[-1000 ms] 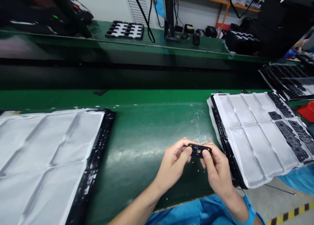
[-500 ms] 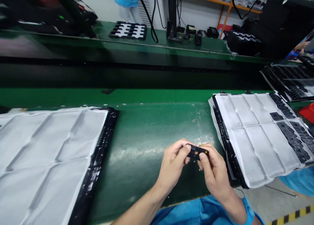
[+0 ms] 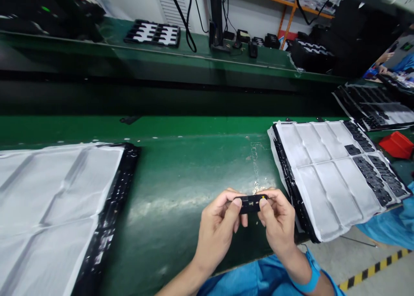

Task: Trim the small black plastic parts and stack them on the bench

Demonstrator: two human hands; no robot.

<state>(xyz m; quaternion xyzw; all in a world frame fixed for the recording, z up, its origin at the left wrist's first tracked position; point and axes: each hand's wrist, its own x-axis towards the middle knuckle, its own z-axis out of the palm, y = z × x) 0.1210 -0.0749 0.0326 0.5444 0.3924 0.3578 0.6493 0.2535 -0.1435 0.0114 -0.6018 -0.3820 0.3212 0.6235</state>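
A small flat black plastic part [image 3: 249,204], with a yellow spot near its right end, is held level above the green bench. My left hand [image 3: 217,227] pinches its left end between thumb and fingers. At the other end, my right hand [image 3: 278,220] grips it the same way, thumb on top. To the right lies a stack of black trays [image 3: 318,169] covered with white cloth-like sheet; several similar black parts [image 3: 371,182] sit in its right-hand pockets. On the left is another sheet-lined tray stack [image 3: 69,179], its visible pockets holding no parts.
A dark sunken channel [image 3: 181,100] runs across the green bench [image 3: 190,166]. On the back ledge are a black-and-white tray [image 3: 153,33], a monitor stand and hanging cables. A red bin [image 3: 396,145] stands far right, with another person's blue sleeve [image 3: 388,222] below.
The black part has turned from slanting to nearly level, both hands still on it. The view has shifted right, so the surroundings sit further left.
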